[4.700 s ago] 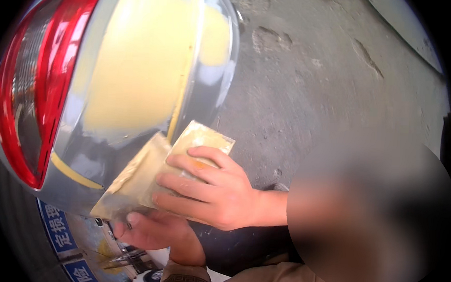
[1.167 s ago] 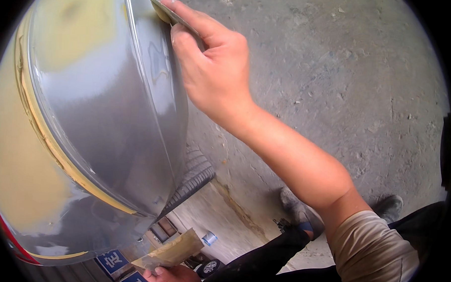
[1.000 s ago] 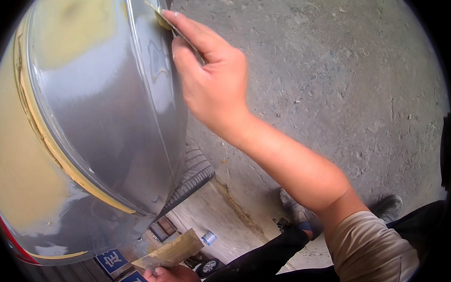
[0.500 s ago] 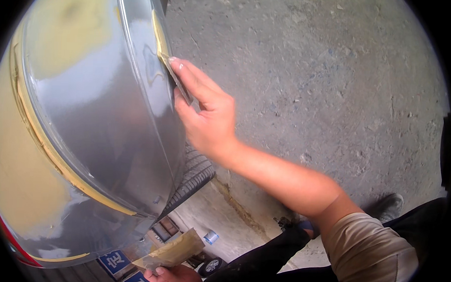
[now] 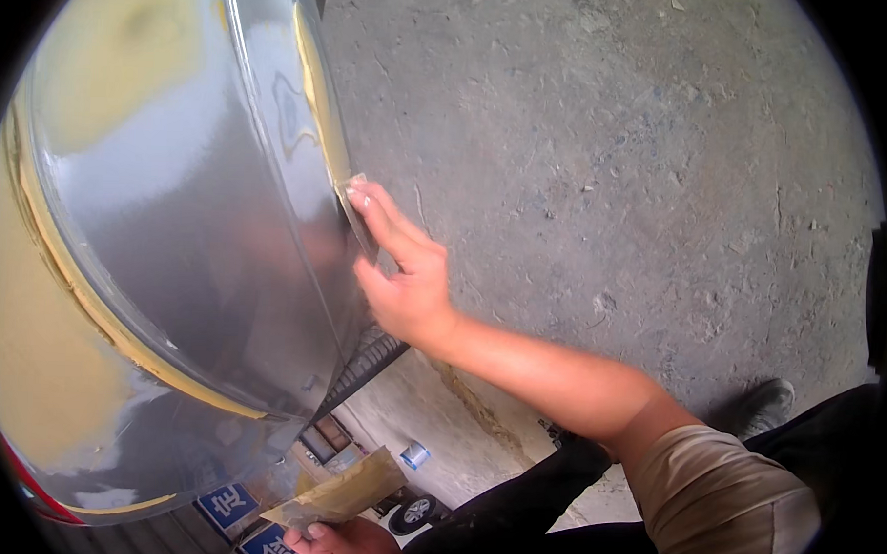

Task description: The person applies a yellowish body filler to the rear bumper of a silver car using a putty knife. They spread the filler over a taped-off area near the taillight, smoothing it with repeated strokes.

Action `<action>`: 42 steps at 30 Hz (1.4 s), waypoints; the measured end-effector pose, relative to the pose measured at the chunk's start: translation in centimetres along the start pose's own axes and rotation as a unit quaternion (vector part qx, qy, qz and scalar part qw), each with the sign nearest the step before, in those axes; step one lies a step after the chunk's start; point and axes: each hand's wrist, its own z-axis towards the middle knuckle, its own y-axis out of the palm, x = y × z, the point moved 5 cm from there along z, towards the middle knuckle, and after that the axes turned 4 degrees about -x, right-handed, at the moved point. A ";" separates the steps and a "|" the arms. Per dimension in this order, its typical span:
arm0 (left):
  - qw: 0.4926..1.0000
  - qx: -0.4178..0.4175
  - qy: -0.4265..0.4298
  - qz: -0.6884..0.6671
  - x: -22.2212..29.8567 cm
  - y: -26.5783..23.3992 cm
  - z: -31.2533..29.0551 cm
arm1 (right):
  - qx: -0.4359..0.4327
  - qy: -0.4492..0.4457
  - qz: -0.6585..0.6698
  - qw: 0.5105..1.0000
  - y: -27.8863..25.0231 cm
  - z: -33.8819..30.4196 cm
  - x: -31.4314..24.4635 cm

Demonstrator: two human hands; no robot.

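Note:
A grey car body panel [image 5: 173, 199] with yellow filler patches fills the left side. My right hand [image 5: 404, 276] grips a thin, flat putty spreader [image 5: 360, 230] between thumb and fingers. The spreader's tip rests against the panel's right edge, at the lower end of a strip of yellow putty [image 5: 318, 87]. At the bottom, my left hand [image 5: 346, 544] is closed on a flat mixing board [image 5: 343, 493] coated with yellow putty. Its thumb lies on top of the board; the fingers underneath are mostly hidden.
Below the panel edge shows a tyre [image 5: 367, 357]. Grey concrete floor [image 5: 613, 185] stretches along the right. A blue-and-white can [image 5: 415, 456], a small wheel [image 5: 416, 513] and blue signs [image 5: 225, 507] stand near the board. A shoe [image 5: 766, 405] is at lower right.
My right hand has drawn the spreader down along the panel edge, and the yellow putty strip now reaches farther down. My left hand with the board has hardly moved.

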 end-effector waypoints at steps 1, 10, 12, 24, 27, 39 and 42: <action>0.999 -0.023 -0.030 -0.005 0.2 0.1 0.4 | -0.010 0.007 0.008 1.000 -0.1 -0.1 0.2; 0.974 0.001 -0.147 -0.171 0.9 -0.4 1.7 | -0.008 0.015 0.024 1.000 -5.7 5.0 0.3; 0.997 -0.013 -0.048 -0.051 1.1 -0.3 1.2 | 0.009 -0.025 0.061 0.998 -5.6 8.1 -1.7; 0.969 0.045 -0.164 -0.181 1.5 -0.1 1.3 | 0.028 -0.135 0.087 0.987 -2.4 14.4 -5.2; 0.988 0.041 -0.095 -0.118 0.4 0.2 -0.2 | 0.016 -0.108 0.089 0.990 -1.9 13.4 -5.1; 0.999 -0.030 -0.040 -0.007 -2.0 0.5 -2.5 | 0.009 -0.079 0.022 0.997 -0.4 4.2 -1.1; 0.996 -0.046 0.036 0.072 -1.8 0.4 -2.6 | -0.006 -0.053 0.029 0.998 0.0 1.8 0.1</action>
